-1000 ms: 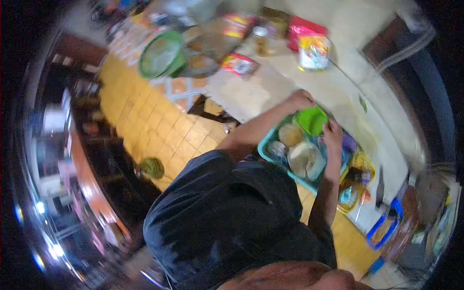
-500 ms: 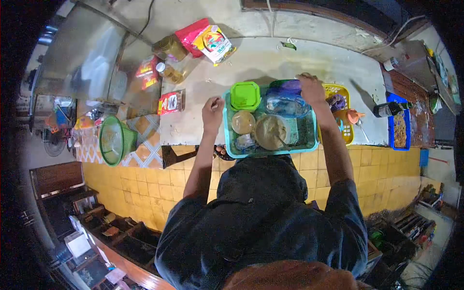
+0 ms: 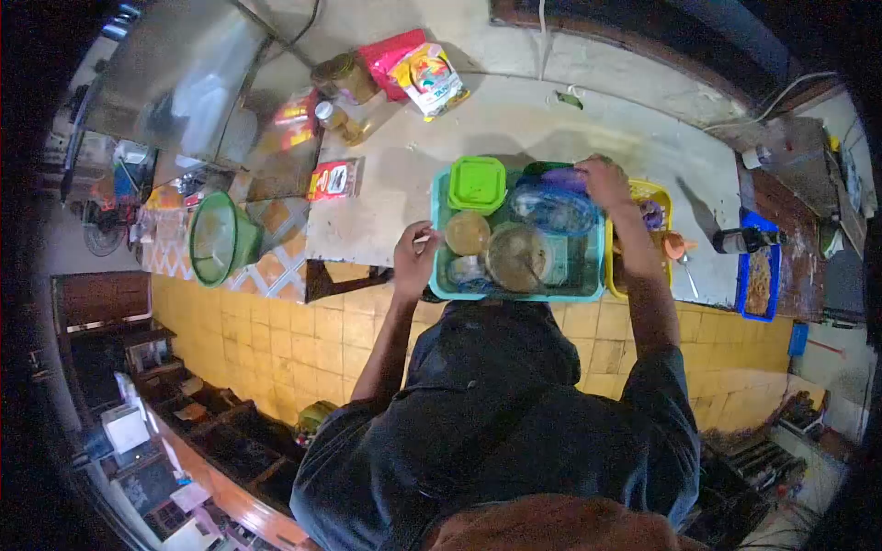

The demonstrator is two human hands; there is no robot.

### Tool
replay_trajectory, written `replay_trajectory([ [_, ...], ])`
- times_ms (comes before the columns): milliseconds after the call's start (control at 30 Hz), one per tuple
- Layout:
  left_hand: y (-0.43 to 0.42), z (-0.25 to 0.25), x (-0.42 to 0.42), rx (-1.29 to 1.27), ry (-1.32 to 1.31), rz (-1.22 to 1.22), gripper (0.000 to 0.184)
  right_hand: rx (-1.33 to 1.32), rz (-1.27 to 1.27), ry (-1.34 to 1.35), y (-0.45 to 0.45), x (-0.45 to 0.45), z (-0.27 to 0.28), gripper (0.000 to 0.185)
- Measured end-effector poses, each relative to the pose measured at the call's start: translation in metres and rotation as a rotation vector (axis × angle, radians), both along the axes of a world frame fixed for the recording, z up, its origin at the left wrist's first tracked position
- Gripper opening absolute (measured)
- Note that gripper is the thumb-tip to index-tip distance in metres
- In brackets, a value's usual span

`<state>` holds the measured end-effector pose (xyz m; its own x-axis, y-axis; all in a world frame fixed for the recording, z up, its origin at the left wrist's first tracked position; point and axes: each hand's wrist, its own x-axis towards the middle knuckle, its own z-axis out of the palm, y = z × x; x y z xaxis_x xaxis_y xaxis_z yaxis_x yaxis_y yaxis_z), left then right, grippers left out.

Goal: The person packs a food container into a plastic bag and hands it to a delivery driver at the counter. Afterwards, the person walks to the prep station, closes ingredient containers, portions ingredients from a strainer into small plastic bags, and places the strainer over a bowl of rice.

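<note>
A teal tray (image 3: 438,207) stands at the counter's front edge. In it are a green square-lidded box (image 3: 477,184), a small tub of tan contents (image 3: 467,233), a round bowl (image 3: 510,255) of greyish-brown mixture with a utensil in it, and a clear blue-tinted container (image 3: 551,209). My left hand (image 3: 416,254) is at the tray's left rim, fingers bent with a gap between thumb and forefinger. At the back right corner, the fingers of my right hand (image 3: 604,184) curl down beside a purple item (image 3: 562,177). What they grip is hidden.
Right of the tray sit a yellow basket (image 3: 663,266), a dark bottle (image 3: 740,241) and a blue tray (image 3: 759,275). At left are a red packet (image 3: 333,179), a bottle of yellowish liquid (image 3: 340,124) and a green colander (image 3: 220,239). Seasoning bags (image 3: 430,83) lean at the back wall.
My left hand has come nearer my body along the tray's left side, its thumb and forefinger now apart. My right hand stays near the back right corner. The whole view has shifted slightly.
</note>
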<state>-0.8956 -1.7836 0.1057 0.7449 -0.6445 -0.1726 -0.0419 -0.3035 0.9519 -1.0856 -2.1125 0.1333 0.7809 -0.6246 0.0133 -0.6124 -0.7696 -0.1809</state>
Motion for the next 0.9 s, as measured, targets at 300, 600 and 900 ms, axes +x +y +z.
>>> replay_trajectory([
  [300, 0.013, -0.009, -0.008, 0.048, 0.134, 0.018, 0.034, 0.058, 0.01, -0.619, 0.024, -0.045, 0.034, 0.022],
  [600, -0.018, 0.016, -0.059, 0.041, -0.314, -0.719, 0.026, 0.082, -0.286, -0.802, 0.12, -0.094, 0.011, 0.021],
  [900, -0.077, -0.051, -0.126, -0.102, -0.727, -0.93, 0.018, 0.109, -0.589, -0.854, 0.179, -0.127, -0.01, 0.016],
])
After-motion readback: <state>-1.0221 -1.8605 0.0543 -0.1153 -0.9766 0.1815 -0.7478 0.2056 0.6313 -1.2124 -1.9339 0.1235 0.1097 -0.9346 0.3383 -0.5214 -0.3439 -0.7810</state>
